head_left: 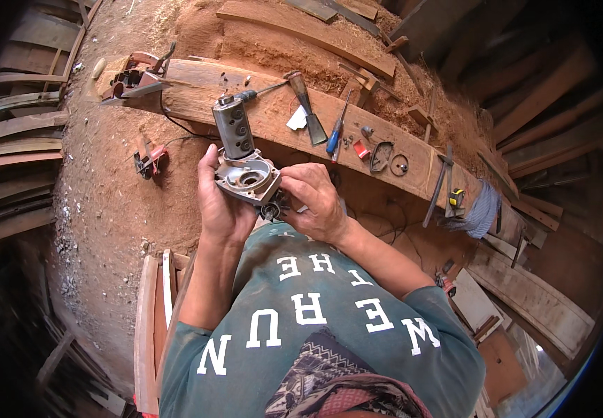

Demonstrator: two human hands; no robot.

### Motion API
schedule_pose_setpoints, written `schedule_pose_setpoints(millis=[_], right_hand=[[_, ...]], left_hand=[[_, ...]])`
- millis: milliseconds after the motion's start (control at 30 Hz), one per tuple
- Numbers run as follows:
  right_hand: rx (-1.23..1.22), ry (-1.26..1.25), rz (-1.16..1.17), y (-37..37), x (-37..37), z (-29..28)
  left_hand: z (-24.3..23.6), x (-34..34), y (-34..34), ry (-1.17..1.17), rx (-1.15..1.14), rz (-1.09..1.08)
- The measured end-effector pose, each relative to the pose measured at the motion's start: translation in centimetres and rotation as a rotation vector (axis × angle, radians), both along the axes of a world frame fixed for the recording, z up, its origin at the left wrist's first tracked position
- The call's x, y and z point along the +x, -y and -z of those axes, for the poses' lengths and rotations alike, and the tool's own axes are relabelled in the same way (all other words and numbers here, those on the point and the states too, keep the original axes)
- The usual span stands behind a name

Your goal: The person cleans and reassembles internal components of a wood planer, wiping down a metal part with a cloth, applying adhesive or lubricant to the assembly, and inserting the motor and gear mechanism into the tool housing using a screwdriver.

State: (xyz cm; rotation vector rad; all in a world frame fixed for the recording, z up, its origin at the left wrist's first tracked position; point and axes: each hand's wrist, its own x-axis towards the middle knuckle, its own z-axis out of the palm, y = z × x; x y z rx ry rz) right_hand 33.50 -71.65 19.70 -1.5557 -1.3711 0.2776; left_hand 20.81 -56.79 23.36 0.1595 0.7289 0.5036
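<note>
The housing [251, 180], an open grey metal casting, is sitting just left of the frame's centre, its round bore facing up. The left grip [219, 198] is curling around its left side and underside, thumb up along the edge, closed firmly enough to be bearing it. The right grip [315, 200] is bunching nearly closed at the housing's right side, near a dark fitting [270, 211] at the lower corner; the fingertips are hiding one another, so I cannot tell whether they are pinching something small. A metal cylinder [234, 127] is showing directly above the housing in the frame.

Beyond it, the surface [416, 150], a long timber, is running from upper left to right of centre. It is carrying a chisel [315, 129], a blue screwdriver [335, 139], a red piece [361, 150], a ring [399, 165] and, farther right, a tape measure [457, 198]. A planer [137, 75] is resting at the upper left, and sawdust [190, 31] is covering the ground past the timber.

If the left grip were tilting the housing, anything loose inside could be dropping out and vanishing in that sawdust. Dust falling into the open bore could be fouling it. The red piece and the ring are lying near the timber's lower edge, where a sweeping right forearm could be knocking them off.
</note>
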Motion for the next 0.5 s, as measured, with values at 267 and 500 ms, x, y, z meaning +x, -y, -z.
schedule_pose_setpoints(millis=[267,500], right_hand=[[0.021,0.007,-0.021,0.6,1.7,-2.2],[-0.096,-0.13,-0.005,1.9,3.3,-3.9]], left_hand=[[-1.5,0.3,-0.4,0.027,-0.049,0.103],[0.3,-0.7,-0.9,-0.119,0.101,0.138]])
